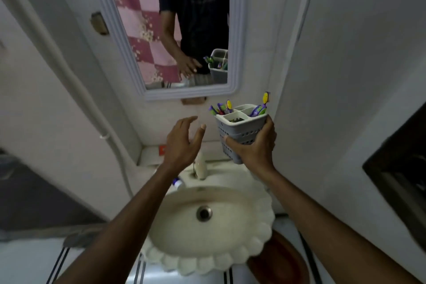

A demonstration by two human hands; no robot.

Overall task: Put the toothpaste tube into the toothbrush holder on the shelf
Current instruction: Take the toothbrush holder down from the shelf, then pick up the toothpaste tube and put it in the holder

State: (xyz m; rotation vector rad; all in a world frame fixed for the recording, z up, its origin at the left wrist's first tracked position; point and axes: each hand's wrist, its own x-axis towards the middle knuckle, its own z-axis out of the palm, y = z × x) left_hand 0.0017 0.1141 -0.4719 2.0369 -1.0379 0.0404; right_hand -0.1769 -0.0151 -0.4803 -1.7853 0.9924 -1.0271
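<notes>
Toothpaste tube half-hidden behind spread left hand; right hand grip clasps toothbrush holder.

Both my bare forearms reach forward and up. My left hand hangs open in the air, fingers spread and slightly curled, thumb raised. My right hand is wrapped in a firm grip, fingers curled, wrist bent upward.

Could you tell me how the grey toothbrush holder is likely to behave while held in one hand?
The toothbrush holder looks like thin perforated plastic, so probably light and fairly rigid. The right hand wraps it easily. Its tall toothbrushes lean outward, so tilting it might spill them.
</notes>
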